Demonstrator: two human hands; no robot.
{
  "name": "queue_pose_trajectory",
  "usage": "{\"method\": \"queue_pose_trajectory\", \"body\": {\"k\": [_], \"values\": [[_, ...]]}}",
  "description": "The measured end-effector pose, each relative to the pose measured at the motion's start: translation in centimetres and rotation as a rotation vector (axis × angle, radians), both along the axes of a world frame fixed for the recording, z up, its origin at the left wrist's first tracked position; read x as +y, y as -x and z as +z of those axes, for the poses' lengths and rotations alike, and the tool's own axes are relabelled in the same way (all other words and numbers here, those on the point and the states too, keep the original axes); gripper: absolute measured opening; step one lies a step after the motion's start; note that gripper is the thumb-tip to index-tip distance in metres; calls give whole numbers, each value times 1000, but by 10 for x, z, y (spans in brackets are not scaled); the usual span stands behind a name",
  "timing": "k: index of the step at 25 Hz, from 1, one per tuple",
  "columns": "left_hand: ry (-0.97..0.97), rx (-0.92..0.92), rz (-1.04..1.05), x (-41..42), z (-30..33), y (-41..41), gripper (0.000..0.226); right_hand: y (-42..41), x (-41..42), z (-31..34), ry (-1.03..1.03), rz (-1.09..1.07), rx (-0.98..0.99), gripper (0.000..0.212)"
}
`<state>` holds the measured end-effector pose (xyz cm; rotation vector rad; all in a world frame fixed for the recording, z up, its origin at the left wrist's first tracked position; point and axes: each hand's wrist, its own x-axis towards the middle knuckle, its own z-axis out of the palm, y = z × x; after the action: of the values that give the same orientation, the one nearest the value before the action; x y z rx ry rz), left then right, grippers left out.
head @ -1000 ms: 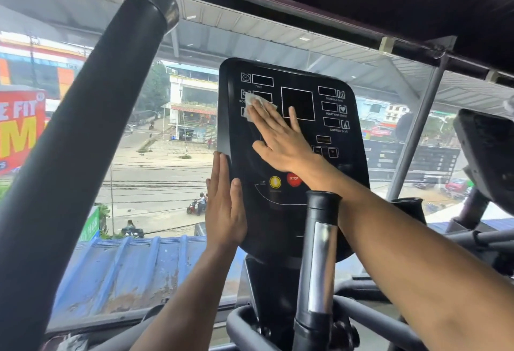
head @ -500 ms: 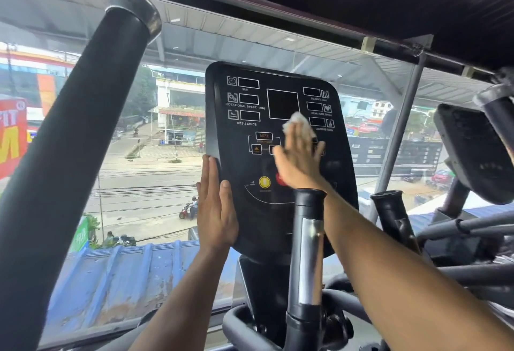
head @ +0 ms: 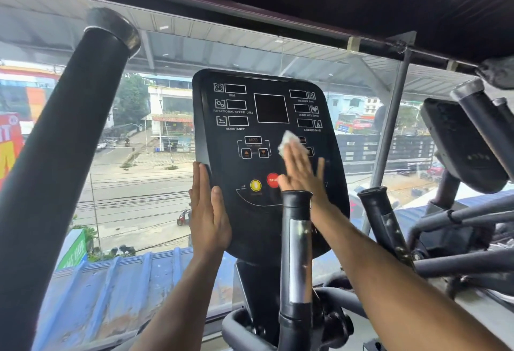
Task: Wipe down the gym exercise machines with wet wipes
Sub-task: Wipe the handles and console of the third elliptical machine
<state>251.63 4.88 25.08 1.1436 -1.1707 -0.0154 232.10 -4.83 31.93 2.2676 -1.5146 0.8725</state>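
A black exercise-machine console (head: 250,219) with display windows, orange arrow buttons, a yellow button and a red STOP button faces me at centre. My right hand (head: 303,169) lies flat on its right side with straight fingers, pressing a white wet wipe (head: 288,143) against the panel beside the right-hand buttons. My left hand (head: 208,211) rests flat and upright along the console's lower left edge, thumb on the panel face.
A thick black handlebar (head: 64,161) rises at left. A short black and chrome grip (head: 296,253) stands in front of my right forearm, another grip (head: 381,219) to its right. A second machine's console (head: 461,144) is at far right. A window is behind.
My right hand with the wipe slid from the console's upper left across to the right and then a little lower. My left hand stayed on the left edge.
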Motion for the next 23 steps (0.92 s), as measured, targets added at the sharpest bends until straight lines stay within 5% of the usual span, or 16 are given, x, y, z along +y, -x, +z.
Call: {"method": "queue_pose_trajectory", "body": {"k": [7, 13, 17, 23], "values": [[10, -8, -9, 3, 1, 2, 59, 8, -1, -11, -199, -222, -345, 76], [-4, -31, -21, 3, 1, 0, 69, -44, 45, -38, 81, 62, 26, 85], [-25, -58, -16, 4, 2, -2, 77, -10, 52, -42, 141, 122, 246, 83], [-50, -106, 1, 3, 3, -3, 85, 40, 47, -42, -179, -182, -129, 97]]}}
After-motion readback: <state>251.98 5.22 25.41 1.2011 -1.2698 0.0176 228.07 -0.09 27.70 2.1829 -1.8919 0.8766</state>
